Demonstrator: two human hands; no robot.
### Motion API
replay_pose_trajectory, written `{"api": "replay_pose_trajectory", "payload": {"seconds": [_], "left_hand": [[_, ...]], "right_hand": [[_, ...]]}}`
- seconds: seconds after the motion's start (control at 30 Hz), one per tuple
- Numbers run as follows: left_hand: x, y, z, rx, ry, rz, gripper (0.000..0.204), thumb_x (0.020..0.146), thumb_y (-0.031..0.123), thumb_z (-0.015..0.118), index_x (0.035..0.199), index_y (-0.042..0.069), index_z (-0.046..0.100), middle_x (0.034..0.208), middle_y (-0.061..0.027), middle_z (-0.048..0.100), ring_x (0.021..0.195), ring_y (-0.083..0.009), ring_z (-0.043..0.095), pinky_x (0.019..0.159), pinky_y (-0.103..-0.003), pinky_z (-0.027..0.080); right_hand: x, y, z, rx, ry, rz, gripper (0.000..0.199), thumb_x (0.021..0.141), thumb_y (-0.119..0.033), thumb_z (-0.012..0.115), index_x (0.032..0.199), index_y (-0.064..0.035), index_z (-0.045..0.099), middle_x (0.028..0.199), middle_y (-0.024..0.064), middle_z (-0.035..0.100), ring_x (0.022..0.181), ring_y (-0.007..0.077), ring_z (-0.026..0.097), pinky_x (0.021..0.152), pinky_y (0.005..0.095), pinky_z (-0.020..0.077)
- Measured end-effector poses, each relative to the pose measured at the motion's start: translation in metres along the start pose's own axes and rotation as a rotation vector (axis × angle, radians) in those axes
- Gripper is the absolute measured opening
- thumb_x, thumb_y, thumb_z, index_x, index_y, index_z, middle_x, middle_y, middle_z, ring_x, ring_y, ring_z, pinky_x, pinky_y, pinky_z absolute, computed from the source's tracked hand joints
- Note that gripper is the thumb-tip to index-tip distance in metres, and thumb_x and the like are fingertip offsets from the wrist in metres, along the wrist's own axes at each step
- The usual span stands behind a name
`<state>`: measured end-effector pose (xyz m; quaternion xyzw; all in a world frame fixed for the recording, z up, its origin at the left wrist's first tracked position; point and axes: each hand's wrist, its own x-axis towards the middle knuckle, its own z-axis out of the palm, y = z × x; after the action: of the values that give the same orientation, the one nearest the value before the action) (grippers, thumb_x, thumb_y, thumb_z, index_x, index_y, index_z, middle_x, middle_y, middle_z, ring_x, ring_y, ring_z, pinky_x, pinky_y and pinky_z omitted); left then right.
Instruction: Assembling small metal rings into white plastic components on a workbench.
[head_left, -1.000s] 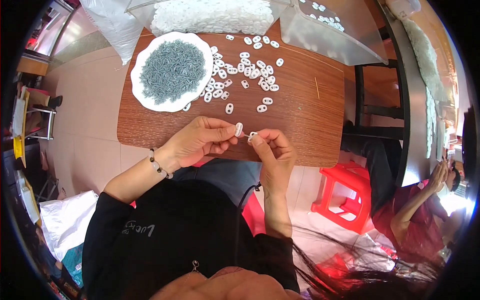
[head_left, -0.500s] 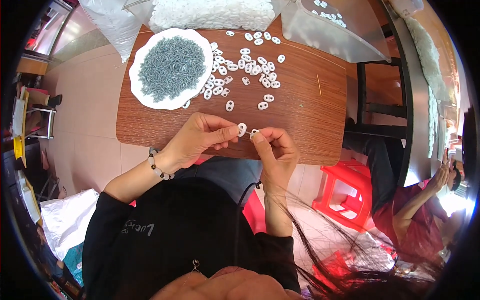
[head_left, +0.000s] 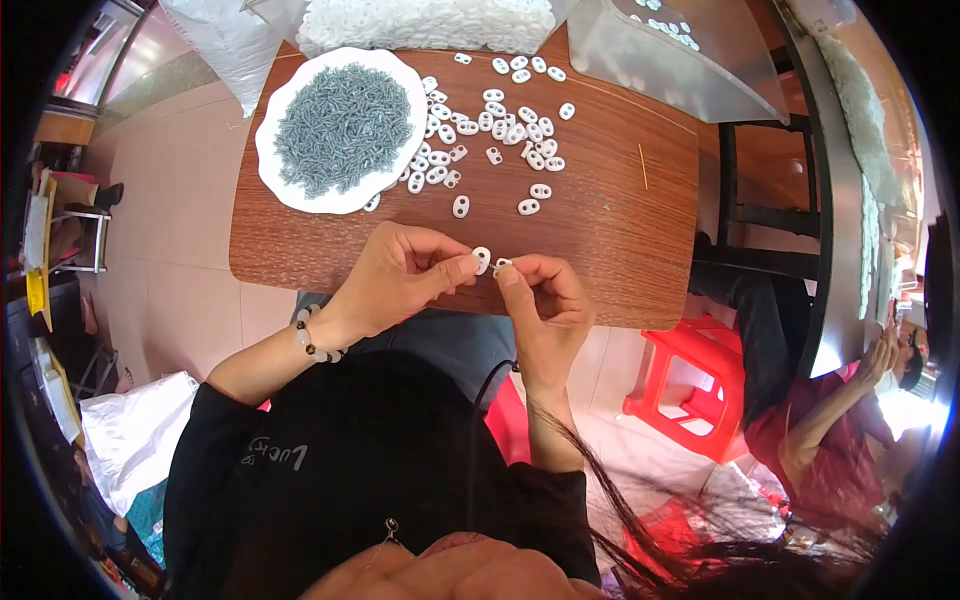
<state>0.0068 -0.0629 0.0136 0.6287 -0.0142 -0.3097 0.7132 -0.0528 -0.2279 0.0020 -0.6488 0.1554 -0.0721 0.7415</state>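
Note:
Above the table's near edge, my left hand (head_left: pixel 405 275) pinches a white oval plastic piece with two holes (head_left: pixel 482 256) between thumb and fingertips. Just right of it, my right hand (head_left: pixel 545 300) is closed on a second small white piece (head_left: pixel 503 263), mostly hidden by the thumb. Something thin seems to bridge the gap between the two pieces; it is too small to make out. Several matching white two-hole pieces (head_left: pixel 461 206) lie scattered beyond my hands. A white scalloped plate (head_left: pixel 270 165) at the far left holds a heap of small grey-blue, spring-like pieces (head_left: pixel 345 130).
On the brown wooden table (head_left: pixel 610 250), a thin stick (head_left: pixel 643 166) lies to the right. Clear bins with white pieces (head_left: pixel 425 25) line the far edge. A red plastic stool (head_left: pixel 660 385) and a seated person in a dark red top (head_left: pixel 815 430) are at the right.
Both hands have shifted very slightly left, and the two white pieces are a little closer together. Each hand keeps its pinch.

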Motion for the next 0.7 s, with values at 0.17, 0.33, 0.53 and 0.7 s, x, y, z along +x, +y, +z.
{"api": "replay_pose_trajectory", "payload": {"seconds": [0.17,0.33,0.53,0.7], "left_hand": [[-0.002,-0.004,-0.002,-0.004,-0.032,-0.001,0.020,0.089,0.016,0.068,0.097,-0.002,0.070,0.078,-0.0037,0.067,0.067,-0.0047,0.059,0.060,-0.019,0.049],[-0.006,0.003,-0.002,-0.005,-0.052,-0.039,0.020,0.089,0.016,0.068,0.097,-0.003,0.070,0.078,-0.0033,0.068,0.069,-0.0042,0.059,0.060,-0.019,0.048],[-0.011,0.005,-0.007,-0.004,-0.127,0.017,0.019,0.091,0.013,0.065,0.099,-0.004,0.069,0.080,-0.0038,0.067,0.068,-0.0050,0.058,0.060,-0.020,0.047],[-0.014,0.006,-0.006,0.031,-0.178,0.063,0.018,0.092,0.012,0.063,0.096,-0.005,0.067,0.079,-0.0038,0.062,0.068,-0.0069,0.056,0.059,-0.021,0.045]], "right_hand": [[-0.002,0.003,0.000,-0.020,-0.048,0.001,0.008,0.086,0.001,0.067,0.093,0.0000,0.063,0.083,0.0004,0.062,0.075,0.0039,0.056,0.068,0.0170,0.0444],[-0.005,0.001,0.002,0.005,-0.085,0.052,0.008,0.086,0.003,0.065,0.093,0.0013,0.063,0.083,0.0018,0.063,0.077,0.0060,0.058,0.071,0.0186,0.0464],[0.001,-0.009,-0.006,0.148,-0.276,0.192,0.030,0.082,0.001,0.070,0.111,0.0032,0.064,0.086,0.0028,0.064,0.078,0.0077,0.059,0.074,0.0199,0.0466],[0.005,-0.009,-0.014,0.219,-0.407,0.229,0.042,0.079,-0.006,0.075,0.119,0.0033,0.062,0.093,0.0031,0.063,0.086,0.0100,0.058,0.079,0.0223,0.0460]]}}
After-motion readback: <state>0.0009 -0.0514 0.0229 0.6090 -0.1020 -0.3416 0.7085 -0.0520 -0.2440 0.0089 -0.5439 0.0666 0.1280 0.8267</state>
